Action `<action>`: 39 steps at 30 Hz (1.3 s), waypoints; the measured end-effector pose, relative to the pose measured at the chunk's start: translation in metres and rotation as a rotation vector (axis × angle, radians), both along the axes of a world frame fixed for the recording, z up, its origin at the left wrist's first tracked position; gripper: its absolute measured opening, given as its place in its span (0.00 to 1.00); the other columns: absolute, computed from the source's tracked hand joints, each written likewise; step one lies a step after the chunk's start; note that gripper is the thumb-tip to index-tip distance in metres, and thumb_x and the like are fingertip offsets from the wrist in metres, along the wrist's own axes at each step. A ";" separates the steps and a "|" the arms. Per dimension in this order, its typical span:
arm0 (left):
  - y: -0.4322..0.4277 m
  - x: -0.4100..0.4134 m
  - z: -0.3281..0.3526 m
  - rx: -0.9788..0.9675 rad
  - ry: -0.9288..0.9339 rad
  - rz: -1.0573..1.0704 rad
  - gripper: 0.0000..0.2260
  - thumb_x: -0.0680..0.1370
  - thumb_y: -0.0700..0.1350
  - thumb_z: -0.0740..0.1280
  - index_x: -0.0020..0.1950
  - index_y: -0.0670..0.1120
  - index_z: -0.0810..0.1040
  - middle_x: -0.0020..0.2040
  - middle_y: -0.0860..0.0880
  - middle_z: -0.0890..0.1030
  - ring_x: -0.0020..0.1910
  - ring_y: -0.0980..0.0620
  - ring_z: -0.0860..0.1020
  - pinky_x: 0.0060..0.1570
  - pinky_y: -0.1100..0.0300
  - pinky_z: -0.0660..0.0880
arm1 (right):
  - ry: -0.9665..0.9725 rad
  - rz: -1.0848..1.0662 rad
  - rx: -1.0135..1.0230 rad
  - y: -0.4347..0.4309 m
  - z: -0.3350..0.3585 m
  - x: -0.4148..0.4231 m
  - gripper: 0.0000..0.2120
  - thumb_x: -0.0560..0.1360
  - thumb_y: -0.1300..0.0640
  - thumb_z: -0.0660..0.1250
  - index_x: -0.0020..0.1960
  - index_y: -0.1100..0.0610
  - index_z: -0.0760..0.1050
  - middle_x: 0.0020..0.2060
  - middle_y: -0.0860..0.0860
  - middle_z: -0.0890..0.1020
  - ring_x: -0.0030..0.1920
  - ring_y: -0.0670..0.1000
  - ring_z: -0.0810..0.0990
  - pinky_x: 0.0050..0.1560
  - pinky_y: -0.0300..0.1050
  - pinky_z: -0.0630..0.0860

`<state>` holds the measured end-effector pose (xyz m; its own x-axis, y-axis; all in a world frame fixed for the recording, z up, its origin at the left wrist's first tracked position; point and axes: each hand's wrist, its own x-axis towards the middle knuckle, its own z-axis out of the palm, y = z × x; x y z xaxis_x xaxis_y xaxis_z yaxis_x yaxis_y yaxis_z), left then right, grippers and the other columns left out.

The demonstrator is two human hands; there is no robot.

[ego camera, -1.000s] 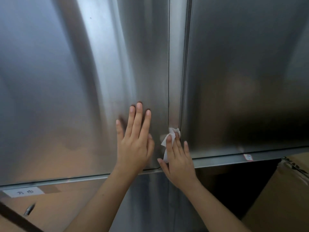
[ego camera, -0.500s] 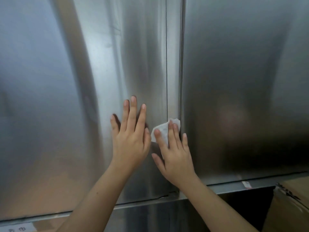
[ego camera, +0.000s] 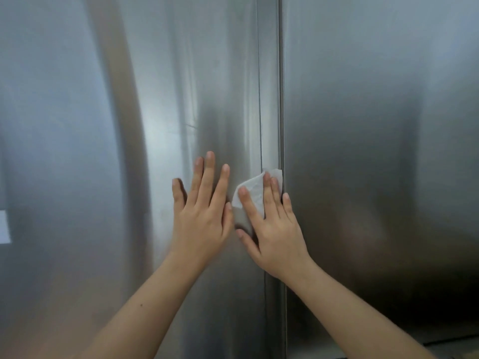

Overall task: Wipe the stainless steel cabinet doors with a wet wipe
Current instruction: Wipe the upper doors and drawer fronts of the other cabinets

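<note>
Two brushed stainless steel cabinet doors fill the view: the left door (ego camera: 103, 125) and the right door (ego camera: 375, 125), with a vertical seam between them. My left hand (ego camera: 201, 213) lies flat on the left door, fingers straight and spread. My right hand (ego camera: 272, 226) presses a white wet wipe (ego camera: 250, 189) with straight fingers against the left door's right edge, right at the seam. Part of the wipe is hidden under my fingers.
A white label (ego camera: 4, 226) shows at the far left edge of the left door. The bottom edge of the right door (ego camera: 440, 342) appears at the lower right corner.
Both hands have slid up the doors, the right one carrying the wipe along the seam. The view has risen too, so the doors' bottom edge and the cardboard box have left the frame.
</note>
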<state>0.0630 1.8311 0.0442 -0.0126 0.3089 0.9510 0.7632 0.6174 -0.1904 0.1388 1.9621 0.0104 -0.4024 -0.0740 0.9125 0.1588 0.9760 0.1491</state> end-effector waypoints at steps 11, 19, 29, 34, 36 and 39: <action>0.011 -0.012 0.067 0.056 0.085 -0.030 0.24 0.77 0.47 0.52 0.72 0.42 0.64 0.74 0.40 0.60 0.73 0.41 0.58 0.66 0.37 0.55 | 0.064 0.006 0.044 0.004 0.070 -0.003 0.29 0.78 0.45 0.54 0.75 0.55 0.53 0.72 0.66 0.54 0.73 0.64 0.52 0.70 0.58 0.51; 0.009 -0.018 0.118 0.071 0.108 -0.024 0.24 0.76 0.47 0.51 0.72 0.42 0.66 0.74 0.41 0.61 0.73 0.42 0.59 0.65 0.37 0.58 | -0.030 -0.042 0.067 0.008 0.136 -0.006 0.31 0.78 0.40 0.47 0.73 0.47 0.34 0.74 0.62 0.40 0.74 0.58 0.37 0.70 0.45 0.32; -0.004 -0.029 0.160 0.148 0.096 -0.006 0.26 0.76 0.48 0.51 0.72 0.42 0.65 0.74 0.42 0.60 0.73 0.41 0.59 0.63 0.35 0.58 | 0.001 -0.086 0.144 0.012 0.191 -0.009 0.32 0.79 0.39 0.48 0.72 0.46 0.32 0.74 0.61 0.39 0.75 0.58 0.38 0.68 0.42 0.28; 0.001 -0.027 0.182 0.105 0.139 0.031 0.26 0.76 0.50 0.50 0.72 0.42 0.66 0.73 0.41 0.62 0.72 0.40 0.61 0.62 0.35 0.61 | 0.036 -0.088 0.155 0.011 0.221 -0.012 0.30 0.79 0.40 0.46 0.73 0.45 0.32 0.75 0.61 0.40 0.75 0.58 0.37 0.66 0.41 0.26; 0.002 -0.026 0.194 0.096 0.136 0.032 0.27 0.76 0.51 0.48 0.73 0.43 0.65 0.74 0.43 0.61 0.73 0.42 0.59 0.64 0.36 0.59 | 0.042 -0.105 0.152 0.012 0.234 -0.013 0.30 0.79 0.40 0.46 0.74 0.45 0.33 0.75 0.60 0.40 0.75 0.57 0.37 0.66 0.44 0.27; 0.005 -0.026 0.209 0.116 0.112 0.024 0.26 0.77 0.51 0.50 0.74 0.46 0.61 0.75 0.45 0.57 0.75 0.44 0.54 0.67 0.39 0.54 | 0.054 -0.132 0.150 0.014 0.254 -0.014 0.30 0.79 0.40 0.45 0.75 0.45 0.34 0.75 0.59 0.40 0.75 0.56 0.38 0.67 0.47 0.29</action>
